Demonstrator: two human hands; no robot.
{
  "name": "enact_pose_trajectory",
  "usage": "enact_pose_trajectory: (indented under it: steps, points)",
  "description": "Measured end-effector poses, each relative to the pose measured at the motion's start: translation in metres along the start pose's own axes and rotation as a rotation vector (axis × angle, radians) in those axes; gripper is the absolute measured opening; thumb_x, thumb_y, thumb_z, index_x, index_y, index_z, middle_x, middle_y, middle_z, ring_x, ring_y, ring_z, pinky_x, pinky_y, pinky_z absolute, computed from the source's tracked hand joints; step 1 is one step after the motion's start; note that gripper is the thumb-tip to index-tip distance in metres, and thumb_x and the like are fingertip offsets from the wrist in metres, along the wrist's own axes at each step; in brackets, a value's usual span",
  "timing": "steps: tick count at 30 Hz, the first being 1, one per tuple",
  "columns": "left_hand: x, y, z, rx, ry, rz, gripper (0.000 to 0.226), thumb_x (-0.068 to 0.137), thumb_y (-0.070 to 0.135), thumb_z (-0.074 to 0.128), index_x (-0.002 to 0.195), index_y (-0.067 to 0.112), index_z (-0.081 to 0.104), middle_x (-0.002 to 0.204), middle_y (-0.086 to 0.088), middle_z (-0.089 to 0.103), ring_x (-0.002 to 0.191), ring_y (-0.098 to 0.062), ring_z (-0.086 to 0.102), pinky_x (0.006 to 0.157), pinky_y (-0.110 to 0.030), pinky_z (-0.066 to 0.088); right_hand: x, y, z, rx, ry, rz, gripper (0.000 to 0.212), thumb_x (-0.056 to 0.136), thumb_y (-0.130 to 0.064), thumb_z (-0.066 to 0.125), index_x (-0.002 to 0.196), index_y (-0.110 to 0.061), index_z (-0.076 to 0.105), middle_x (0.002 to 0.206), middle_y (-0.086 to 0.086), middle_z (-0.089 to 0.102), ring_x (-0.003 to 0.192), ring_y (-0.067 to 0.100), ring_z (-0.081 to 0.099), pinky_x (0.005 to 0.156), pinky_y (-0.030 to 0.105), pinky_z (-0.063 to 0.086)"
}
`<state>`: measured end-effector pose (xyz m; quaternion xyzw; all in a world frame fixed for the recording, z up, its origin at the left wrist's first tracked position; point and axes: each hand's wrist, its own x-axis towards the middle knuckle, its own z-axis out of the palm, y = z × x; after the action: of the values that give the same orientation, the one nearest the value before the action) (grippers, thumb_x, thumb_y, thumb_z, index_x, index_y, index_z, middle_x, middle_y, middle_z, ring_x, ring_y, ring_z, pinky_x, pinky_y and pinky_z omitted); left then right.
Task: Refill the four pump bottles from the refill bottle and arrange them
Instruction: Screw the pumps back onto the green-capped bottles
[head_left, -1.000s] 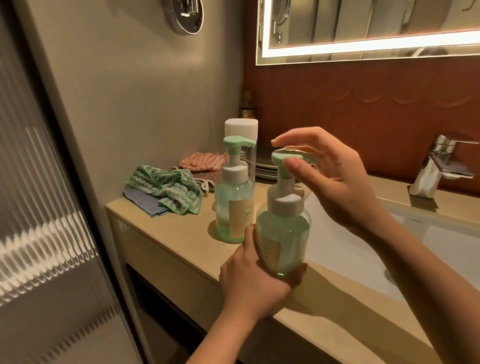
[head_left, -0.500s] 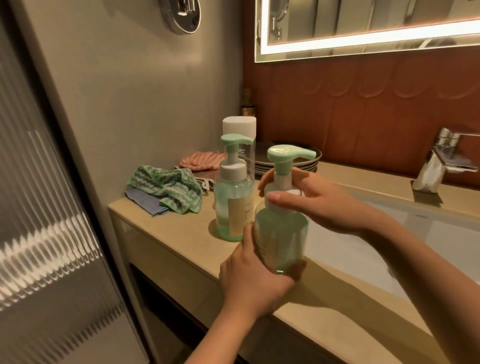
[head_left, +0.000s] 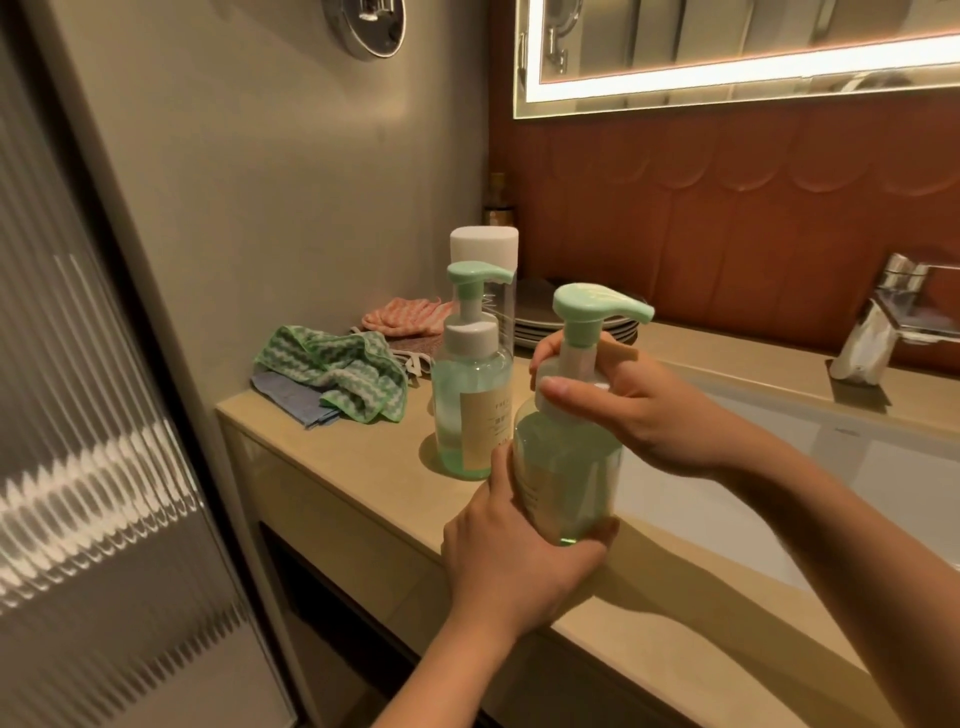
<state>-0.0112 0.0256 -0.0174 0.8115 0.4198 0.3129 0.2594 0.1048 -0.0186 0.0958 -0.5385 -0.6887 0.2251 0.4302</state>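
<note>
I hold a clear pump bottle (head_left: 569, 462) of green liquid with a mint pump head, just above the counter's front edge. My left hand (head_left: 511, 558) cups its base. My right hand (head_left: 631, 402) wraps around its white collar under the pump head. A second matching pump bottle (head_left: 470, 405) stands upright on the beige counter (head_left: 363, 467) just behind and to the left. Behind that one stands a taller clear bottle with a white cap (head_left: 484, 248), partly hidden.
A green striped cloth (head_left: 337, 371), a blue cloth and a pink cloth (head_left: 408, 314) lie at the counter's far left. Stacked dark plates (head_left: 540, 322) sit at the back. A white sink basin (head_left: 779, 467) lies to the right, with a chrome faucet (head_left: 883, 327) behind it.
My right hand has dropped from the pump head down to the collar of the held bottle. The left hand keeps its grip on the base.
</note>
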Motion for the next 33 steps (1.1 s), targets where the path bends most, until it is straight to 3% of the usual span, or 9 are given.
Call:
enact_pose_trajectory:
  steps: [6, 9, 12, 15, 19, 24, 26, 30, 33]
  points:
    - [-0.002, -0.002, 0.000, -0.024, 0.059, 0.045, 0.096, 0.046, 0.087, 0.036, 0.126, 0.039, 0.011, 0.112, 0.006, 0.059, 0.105, -0.019, 0.057, 0.086, -0.031, 0.042, -0.006, 0.004, -0.005, -0.012, -0.061, 0.041, 0.025, 0.080, -0.045, 0.053, 0.104, -0.053, 0.056, 0.122, -0.013, 0.051, 0.119, 0.007, 0.045, 0.097, 0.023, 0.043]
    - [-0.001, -0.002, 0.000, -0.007, 0.056, 0.041, 0.096, 0.049, 0.081, 0.047, 0.128, 0.036, 0.016, 0.113, 0.008, 0.057, 0.107, -0.018, 0.055, 0.087, -0.032, 0.041, -0.008, 0.002, -0.018, 0.144, -0.158, 0.063, 0.037, 0.080, -0.027, 0.050, 0.115, -0.038, 0.050, 0.125, -0.022, 0.053, 0.116, -0.008, 0.048, 0.088, 0.007, 0.040]
    - [-0.001, -0.001, 0.000, -0.025, 0.064, 0.050, 0.096, 0.047, 0.078, 0.047, 0.129, 0.035, 0.021, 0.107, 0.012, 0.054, 0.107, -0.017, 0.055, 0.087, -0.031, 0.040, -0.005, 0.000, -0.025, 0.108, -0.140, 0.048, 0.036, 0.078, -0.021, 0.061, 0.114, -0.026, 0.059, 0.118, -0.018, 0.063, 0.114, -0.003, 0.054, 0.089, 0.011, 0.042]
    - [0.001, -0.003, 0.001, -0.046, 0.066, 0.054, 0.095, 0.046, 0.077, 0.048, 0.128, 0.035, 0.025, 0.099, 0.016, 0.048, 0.104, -0.017, 0.055, 0.086, -0.032, 0.040, -0.003, -0.003, -0.026, -0.118, 0.027, 0.025, 0.034, 0.067, -0.044, 0.076, 0.097, -0.033, 0.067, 0.099, -0.021, 0.069, 0.101, -0.003, 0.060, 0.091, 0.021, 0.044]
    - [0.000, -0.002, 0.000, -0.048, 0.047, 0.038, 0.098, 0.047, 0.075, 0.049, 0.131, 0.037, 0.017, 0.107, 0.012, 0.053, 0.109, -0.017, 0.054, 0.090, -0.030, 0.039, 0.003, 0.001, -0.010, -0.413, 0.333, 0.066, 0.065, 0.044, -0.071, 0.070, 0.087, -0.023, 0.063, 0.088, -0.012, 0.060, 0.087, 0.004, 0.054, 0.074, 0.031, 0.046]
    - [-0.001, 0.001, -0.001, 0.055, 0.108, 0.084, 0.104, 0.047, 0.085, 0.037, 0.134, 0.028, 0.031, 0.117, 0.006, 0.059, 0.107, -0.021, 0.058, 0.085, -0.030, 0.043, 0.006, 0.009, 0.004, -0.922, 0.443, -0.093, 0.063, 0.067, -0.078, 0.038, 0.089, -0.021, 0.053, 0.082, -0.005, 0.046, 0.082, 0.016, 0.035, 0.069, 0.032, 0.033]
    - [-0.001, 0.000, 0.000, 0.021, 0.117, 0.089, 0.102, 0.047, 0.085, 0.037, 0.132, 0.029, 0.036, 0.118, 0.006, 0.059, 0.106, -0.022, 0.058, 0.086, -0.031, 0.043, 0.003, 0.005, 0.006, -0.821, 0.337, -0.063, 0.059, 0.072, -0.078, 0.032, 0.101, -0.031, 0.051, 0.094, -0.010, 0.046, 0.093, 0.012, 0.033, 0.078, 0.028, 0.032]
    - [0.000, -0.004, 0.001, -0.005, 0.074, 0.049, 0.102, 0.045, 0.087, 0.037, 0.128, 0.028, 0.037, 0.118, 0.006, 0.057, 0.109, -0.020, 0.056, 0.092, -0.033, 0.043, -0.006, -0.007, -0.007, -0.148, -0.060, 0.057, 0.020, 0.087, -0.057, 0.043, 0.106, -0.049, 0.044, 0.108, -0.041, 0.044, 0.107, -0.017, 0.042, 0.083, 0.004, 0.035]
    - [-0.001, -0.003, 0.000, -0.009, 0.062, 0.032, 0.103, 0.045, 0.084, 0.039, 0.129, 0.024, 0.034, 0.117, 0.004, 0.056, 0.110, -0.020, 0.054, 0.094, -0.033, 0.041, -0.008, -0.006, -0.020, 0.073, -0.219, 0.069, 0.025, 0.091, -0.037, 0.044, 0.114, -0.046, 0.041, 0.108, -0.053, 0.046, 0.108, -0.027, 0.040, 0.080, -0.004, 0.033]
